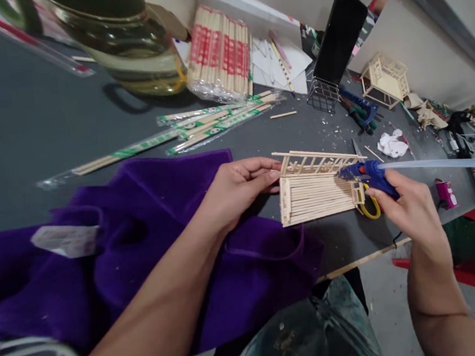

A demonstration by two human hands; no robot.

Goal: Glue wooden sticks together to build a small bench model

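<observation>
On the far left, across the gray tabletop (pixel 66 122), we see a rumpled purple cloth (pixel 132 223) with a white label (pixel 68 240), our left forearm passing over it. Behind it stands a glass jug (pixel 123 60), partly filled with pale yellow liquid. Just right of the jug we have a plastic-wrapped bundle of chopsticks (pixel 218 50) with red printed bands, and in front of that, a loose spread of green-printed chopstick sleeves (pixel 215 129).

Near the middle, our left hand (pixel 246 182) has its thumb and fingers closed in a pinch on the left end of the wooden stick model (pixel 320 196). The model sits between our two hands, in front of us, its slatted panel facing up and a railing of short sticks along its far side.

Farther right, a black smartphone (pixel 339 37) leans upright on a wire stand (pixel 322 94), with pliers (pixel 358 115) lying near it. A blue glue gun (pixel 379 177) points left, its nozzle at the model's right end; the yellow-handled scissors (pixel 372 216) lie just below. Our right hand (pixel 412 205) has its fingers wrapped around the gun's handle; we cannot tell how far the trigger is pressed. A long translucent glue stick (pixel 440 164) extends from the gun's rear. Beyond are a crumpled tissue (pixel 392 144) and a second, smaller wooden model (pixel 386 80).
</observation>
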